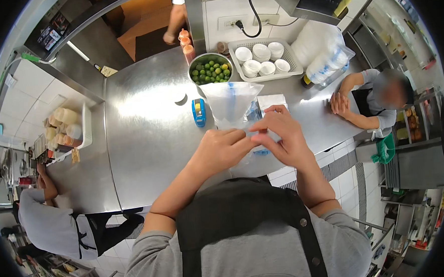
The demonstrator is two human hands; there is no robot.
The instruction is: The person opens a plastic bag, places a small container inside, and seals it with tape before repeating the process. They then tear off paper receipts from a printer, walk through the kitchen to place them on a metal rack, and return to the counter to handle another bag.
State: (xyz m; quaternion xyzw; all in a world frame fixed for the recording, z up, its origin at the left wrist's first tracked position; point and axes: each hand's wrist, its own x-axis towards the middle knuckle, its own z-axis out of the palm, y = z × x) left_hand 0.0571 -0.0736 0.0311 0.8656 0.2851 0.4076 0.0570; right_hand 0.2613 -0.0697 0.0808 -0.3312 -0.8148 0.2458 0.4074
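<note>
Both hands meet at the near end of the bag (230,102). The left hand (221,149) and the right hand (282,135) are closed narrow, and their fingertips pinch the thin clear plastic between them. The two hands seem equally near to the bag, the right one slightly further forward. From the pinch the bag lies straight ahead, with its long axis pointing away from the person and its wide end far from the hands.

The bag rests on a steel desk (146,137). To the right of the bag, a co-worker (378,102) leans on the desk edge with folded hands. Another person (50,222) stands well to the left of the bag. Beyond the bag on the right is a tray (290,59) of white cups. Just beyond the bag stands a bowl (210,69) of limes. A blue tape dispenser (198,112) lies just left of the bag.
</note>
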